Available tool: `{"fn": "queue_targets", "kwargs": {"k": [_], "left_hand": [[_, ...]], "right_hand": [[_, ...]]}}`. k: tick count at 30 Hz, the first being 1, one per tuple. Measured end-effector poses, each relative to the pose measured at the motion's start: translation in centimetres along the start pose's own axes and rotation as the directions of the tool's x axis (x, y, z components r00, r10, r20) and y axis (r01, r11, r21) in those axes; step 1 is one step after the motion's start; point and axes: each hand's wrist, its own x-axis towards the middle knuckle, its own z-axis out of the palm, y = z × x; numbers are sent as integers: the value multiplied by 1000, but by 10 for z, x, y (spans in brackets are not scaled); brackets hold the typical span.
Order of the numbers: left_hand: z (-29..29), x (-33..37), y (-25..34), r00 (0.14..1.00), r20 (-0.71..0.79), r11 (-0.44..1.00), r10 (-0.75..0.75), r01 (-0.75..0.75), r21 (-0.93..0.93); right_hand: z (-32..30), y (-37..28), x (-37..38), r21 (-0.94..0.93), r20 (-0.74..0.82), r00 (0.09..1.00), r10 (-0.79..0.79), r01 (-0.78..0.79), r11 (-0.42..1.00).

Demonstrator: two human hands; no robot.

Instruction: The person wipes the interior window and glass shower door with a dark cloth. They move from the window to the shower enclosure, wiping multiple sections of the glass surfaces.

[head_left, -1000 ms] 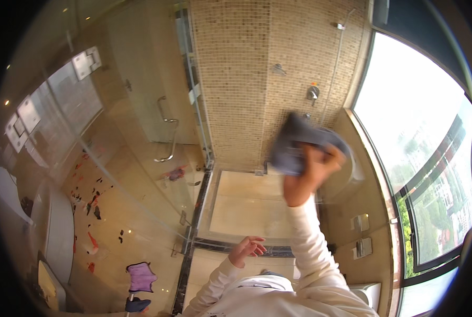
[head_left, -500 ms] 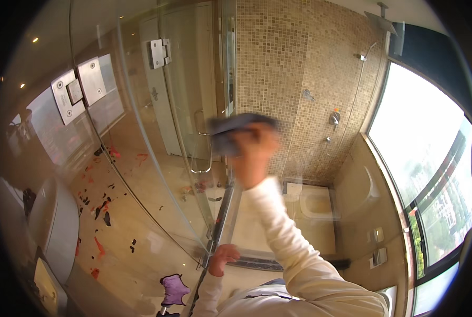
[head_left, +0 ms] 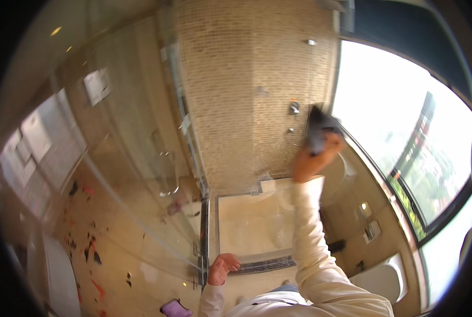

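My right hand [head_left: 319,158], arm stretched forward, grips a dark grey cloth [head_left: 320,127]; both are smeared by motion. The cloth appears in front of the tiled wall, beside the window's lower left corner. I cannot tell whether it touches a glass surface. My left hand [head_left: 223,268] is low in the middle with loosely bent fingers and nothing in it. It is nearest to the lower end of the glass shower partition [head_left: 198,259] and the dark floor strip [head_left: 262,265].
A glass door with a metal handle [head_left: 171,177] stands at left. The mosaic wall [head_left: 220,95] carries a shower valve [head_left: 294,108]. A large window [head_left: 389,105] and a white toilet [head_left: 381,280] are at right. Red and black scraps [head_left: 96,256] litter the left floor; a purple object [head_left: 176,308] lies near.
My right hand has swept the cloth to the right, from near the glass door to near the window. The view has turned rightward. My left hand stays low with its fingers bent.
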Motion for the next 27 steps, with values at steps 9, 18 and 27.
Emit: {"fn": "queue_targets", "kwargs": {"k": [9,18,27], "left_hand": [[101,116,0,981,195,965,14,-65,256],[193,145,-127,961,166,948,-223,174,267],[236,180,-138,992,93,967,-87,62,247]], "right_hand": [[-81,118,14,37,350,936,-40,29,999],[-176,303,66,-36,-291,885,364,-391,920],[-196,295,77,31,32,931,362,-363,931]]}}
